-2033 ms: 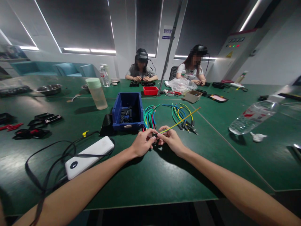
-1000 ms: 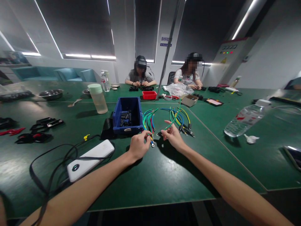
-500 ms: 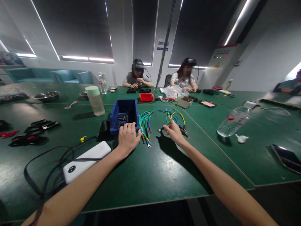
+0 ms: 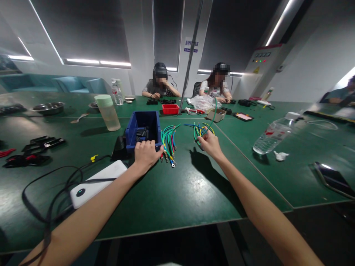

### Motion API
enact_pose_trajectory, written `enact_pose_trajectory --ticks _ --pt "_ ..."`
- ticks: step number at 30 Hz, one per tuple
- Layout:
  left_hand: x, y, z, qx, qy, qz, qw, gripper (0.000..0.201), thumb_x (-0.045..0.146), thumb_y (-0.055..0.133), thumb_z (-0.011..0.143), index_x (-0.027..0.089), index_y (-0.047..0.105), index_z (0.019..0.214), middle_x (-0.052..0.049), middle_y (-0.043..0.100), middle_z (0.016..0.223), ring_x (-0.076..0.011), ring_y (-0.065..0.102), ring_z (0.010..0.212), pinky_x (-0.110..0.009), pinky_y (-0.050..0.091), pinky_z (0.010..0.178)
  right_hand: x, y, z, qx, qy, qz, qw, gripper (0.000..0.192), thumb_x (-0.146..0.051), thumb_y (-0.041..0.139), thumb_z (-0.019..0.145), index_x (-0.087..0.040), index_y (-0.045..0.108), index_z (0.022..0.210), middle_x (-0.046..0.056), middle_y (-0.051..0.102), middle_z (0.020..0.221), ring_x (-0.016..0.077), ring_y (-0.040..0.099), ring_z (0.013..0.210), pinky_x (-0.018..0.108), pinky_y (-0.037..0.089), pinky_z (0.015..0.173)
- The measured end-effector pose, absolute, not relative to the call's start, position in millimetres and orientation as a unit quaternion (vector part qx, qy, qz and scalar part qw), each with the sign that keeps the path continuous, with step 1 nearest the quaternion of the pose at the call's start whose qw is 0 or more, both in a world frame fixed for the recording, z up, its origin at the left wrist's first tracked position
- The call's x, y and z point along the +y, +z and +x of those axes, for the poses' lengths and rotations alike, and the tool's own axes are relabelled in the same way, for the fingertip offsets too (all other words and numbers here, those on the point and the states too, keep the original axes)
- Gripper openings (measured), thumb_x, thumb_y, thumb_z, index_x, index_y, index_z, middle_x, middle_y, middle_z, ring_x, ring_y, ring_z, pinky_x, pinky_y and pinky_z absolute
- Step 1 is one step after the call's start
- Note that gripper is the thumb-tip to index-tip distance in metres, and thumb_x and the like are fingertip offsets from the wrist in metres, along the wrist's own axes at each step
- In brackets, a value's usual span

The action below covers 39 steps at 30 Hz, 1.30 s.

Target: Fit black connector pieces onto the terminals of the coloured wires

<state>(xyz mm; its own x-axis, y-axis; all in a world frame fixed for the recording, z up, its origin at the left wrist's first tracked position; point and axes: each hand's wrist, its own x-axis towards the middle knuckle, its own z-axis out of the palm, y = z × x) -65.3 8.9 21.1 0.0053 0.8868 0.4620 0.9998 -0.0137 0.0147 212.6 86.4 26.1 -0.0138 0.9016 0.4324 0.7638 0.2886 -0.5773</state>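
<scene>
My left hand (image 4: 146, 156) lies over the front rim of a blue bin (image 4: 144, 118), its fingers hooked over the edge and the thumb at the right corner. Inside the bin are several small black sleeve-like pieces (image 4: 142, 133). My right hand (image 4: 211, 144) pinches a green wire (image 4: 215, 111) that curves up above the fingers, with a dark end poking out below. Between my hands, beside the bin, lies a bundle of coloured wires (image 4: 168, 139) with ring terminals toward me. A second group of wires (image 4: 194, 127) lies partly hidden behind my right hand.
A white power bank (image 4: 97, 184) and black cables lie by my left forearm. A lidded cup (image 4: 108, 114) stands left of the bin. A tilted water bottle (image 4: 274, 135) and a phone (image 4: 334, 179) are at right. Two people sit across the table, near a red tray (image 4: 170, 109).
My right hand has shifted a little right and up with the green wire, whose lower end now tilts differently. My left hand stays on the bin. The view has shifted slightly.
</scene>
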Motion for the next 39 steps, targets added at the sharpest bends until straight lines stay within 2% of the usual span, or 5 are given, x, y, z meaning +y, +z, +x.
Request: enact_pose_trajectory --ticks 6,11,18,30,39 --pt "13 24 -65 -0.701 -0.156 -0.679 0.155 0.066 0.060 0.024 0.086 0.011 0.068 0.081 -0.017 0.067 0.075 -0.0304 0.062 0.073 -0.038 0.036 0.068 87 32 218 -0.702 0.029 -0.625 0.340 0.018 -0.027 0.048 0.079 -0.018 0.054 0.093 0.003 0.062 0.066 0.0192 0.055 0.061 0.028 0.034 0.058" --pt "12 25 -63 -0.702 -0.155 -0.676 0.159 0.064 0.058 0.026 0.086 0.010 0.068 0.083 -0.018 0.067 0.079 -0.0314 0.062 0.078 -0.040 0.036 0.071 90 32 221 -0.705 0.001 -0.641 0.305 0.018 -0.023 0.048 0.078 -0.018 0.054 0.094 0.005 0.063 0.070 0.0209 0.056 0.064 0.028 0.032 0.057" --pt "11 24 -64 -0.692 -0.162 -0.684 0.161 0.062 0.056 0.026 0.087 0.011 0.069 0.085 -0.019 0.066 0.088 -0.0318 0.060 0.085 -0.040 0.036 0.073 96 25 223 -0.724 -0.022 -0.642 0.252 0.016 -0.020 0.046 0.076 -0.016 0.058 0.085 0.008 0.065 0.073 0.0201 0.057 0.066 0.027 0.033 0.060" --pt "11 24 -64 -0.693 -0.174 -0.682 0.158 0.057 0.055 0.029 0.087 0.010 0.066 0.086 -0.018 0.067 0.083 -0.0316 0.061 0.081 -0.040 0.036 0.073 95 26 226 -0.743 -0.018 -0.628 0.231 0.021 -0.022 0.048 0.073 -0.015 0.057 0.090 0.006 0.064 0.069 0.0193 0.057 0.063 0.025 0.032 0.057" --pt "11 19 -65 -0.670 -0.193 -0.689 0.197 0.050 0.051 0.031 0.088 0.011 0.062 0.089 -0.016 0.063 0.091 -0.0316 0.054 0.088 -0.041 0.035 0.074 95 24 225 -0.740 -0.033 -0.650 0.172 0.028 -0.027 0.049 0.076 -0.013 0.060 0.098 0.010 0.068 0.082 0.0228 0.061 0.074 0.026 0.033 0.060"
